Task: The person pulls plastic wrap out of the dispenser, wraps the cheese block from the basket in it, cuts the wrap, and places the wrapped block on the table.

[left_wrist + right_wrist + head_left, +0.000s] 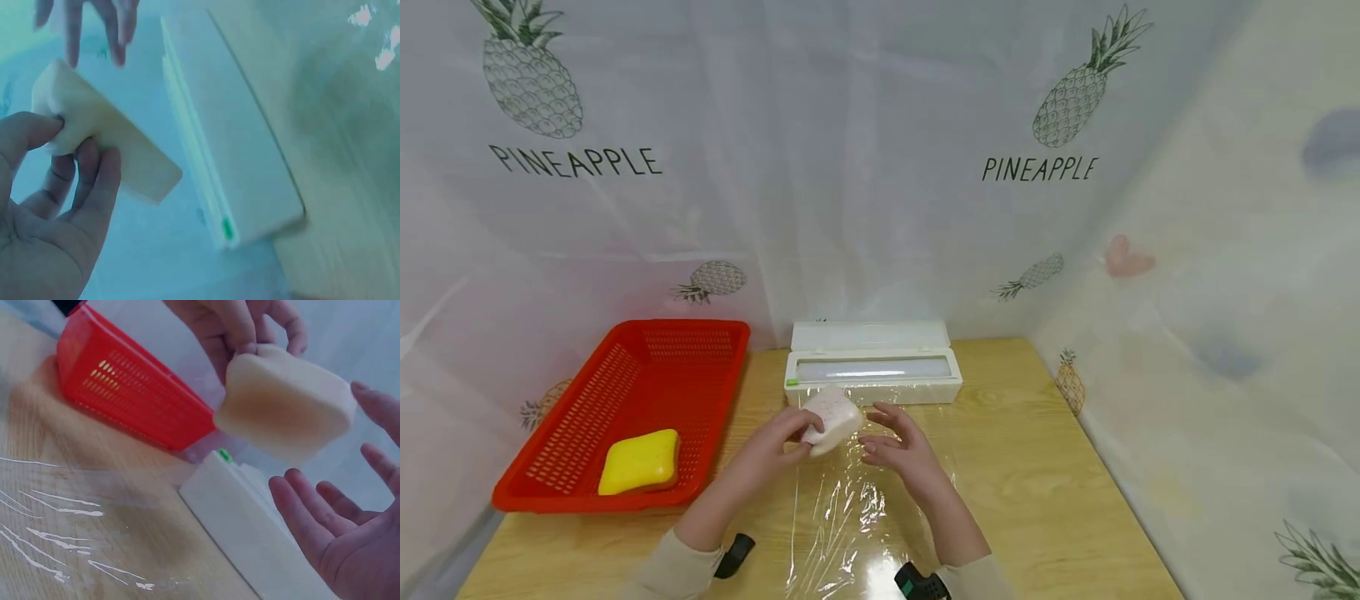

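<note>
- Pineapple-print curtain [850,200] behind a light wood-grain table [1037,500].
- Bread-slice-shaped block [837,414] held up over clear plastic film [831,533], near the white cling-film dispenser [880,393], whose lid is raised.
- Block: pale cream, thick, corners rounded; faint pinkish specks on its upper face in the head view; broad face tan-tinged in the right wrist view. Notch or dent near the thumb, cannot tell which.
- Left hand [771,442] pinches the block's near-left side.
- Right hand [906,454] wide, fingers spread, just beside it.
- Red basket [610,502] at left, yellow block [638,462] inside.
</note>
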Action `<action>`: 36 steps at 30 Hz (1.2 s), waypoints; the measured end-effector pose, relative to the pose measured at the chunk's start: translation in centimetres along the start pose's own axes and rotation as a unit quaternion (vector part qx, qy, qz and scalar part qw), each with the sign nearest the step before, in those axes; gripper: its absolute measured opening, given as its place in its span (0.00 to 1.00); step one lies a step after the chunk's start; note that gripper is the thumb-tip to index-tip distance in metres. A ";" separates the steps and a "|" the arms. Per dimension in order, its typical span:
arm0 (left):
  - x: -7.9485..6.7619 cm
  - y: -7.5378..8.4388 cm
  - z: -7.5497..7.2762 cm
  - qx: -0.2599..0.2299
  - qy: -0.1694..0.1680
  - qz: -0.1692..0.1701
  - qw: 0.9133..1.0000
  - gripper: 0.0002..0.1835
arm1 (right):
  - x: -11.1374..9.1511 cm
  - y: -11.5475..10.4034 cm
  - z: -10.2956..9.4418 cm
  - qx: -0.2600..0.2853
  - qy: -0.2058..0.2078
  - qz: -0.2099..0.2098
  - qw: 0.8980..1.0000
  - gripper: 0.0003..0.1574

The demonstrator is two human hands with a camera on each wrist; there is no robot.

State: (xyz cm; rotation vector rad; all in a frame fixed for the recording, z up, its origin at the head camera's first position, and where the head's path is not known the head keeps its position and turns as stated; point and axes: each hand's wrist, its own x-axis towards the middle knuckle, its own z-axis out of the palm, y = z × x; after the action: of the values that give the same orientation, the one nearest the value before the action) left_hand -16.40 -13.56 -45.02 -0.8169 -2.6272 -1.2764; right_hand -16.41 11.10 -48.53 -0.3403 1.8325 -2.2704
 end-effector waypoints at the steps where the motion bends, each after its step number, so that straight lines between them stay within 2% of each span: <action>1: -0.1 0.1 0.7 0.004 -0.006 0.007 1.000 0.15 | -0.1 0.0 0.0 -0.002 0.004 0.003 1.000 0.38; 3: -0.2 0.4 1.9 -0.002 -0.015 0.013 1.000 0.16 | -0.3 0.2 0.0 -0.005 0.017 0.009 1.000 0.35; 6: -0.4 0.6 3.7 -0.031 -0.017 0.012 0.999 0.16 | -0.6 0.6 0.0 -0.016 0.058 0.018 0.998 0.30; 8: -0.5 0.8 4.8 -0.064 -0.009 -0.014 0.998 0.16 | -0.9 1.0 -0.1 -0.010 0.091 0.021 0.996 0.28; 10: -0.7 0.8 5.8 -0.098 0.012 -0.048 0.994 0.19 | -1.1 1.6 -0.3 -0.002 0.123 0.021 0.992 0.27; 13: -0.8 0.7 7.2 -0.148 0.054 -0.110 0.981 0.25 | -1.5 2.4 -0.7 0.023 0.155 0.016 0.987 0.27; 17: -0.9 0.3 9.0 -0.225 0.100 -0.169 0.954 0.32 | -2.2 3.9 -1.3 0.053 0.167 0.012 0.984 0.27; 20: -1.1 0.1 10.2 -0.268 0.119 -0.205 0.934 0.35 | -2.8 5.1 -1.5 0.078 0.170 0.012 0.982 0.27; 22: -1.4 -0.1 11.0 -0.277 0.124 -0.227 0.925 0.36 | -3.1 5.8 -1.6 0.096 0.170 0.011 0.981 0.29; 26: -2.1 -0.4 12.3 -0.280 0.120 -0.262 0.916 0.34 | -3.8 6.8 -2.0 0.099 0.164 0.017 0.981 0.31; 32: -2.9 -0.4 13.5 -0.302 0.121 -0.270 0.906 0.34 | -4.4 7.3 -2.7 0.080 0.166 0.040 0.982 0.31; 36: -3.3 -0.5 13.8 -0.298 0.120 -0.275 0.906 0.33 | -4.8 7.3 -2.9 0.045 0.164 0.051 0.984 0.30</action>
State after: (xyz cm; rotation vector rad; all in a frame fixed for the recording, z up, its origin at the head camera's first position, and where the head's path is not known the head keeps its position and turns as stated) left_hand -12.00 -4.74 -55.24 0.0924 -2.3449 -2.2156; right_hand -12.64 13.69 -56.47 0.1500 1.8327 -2.4418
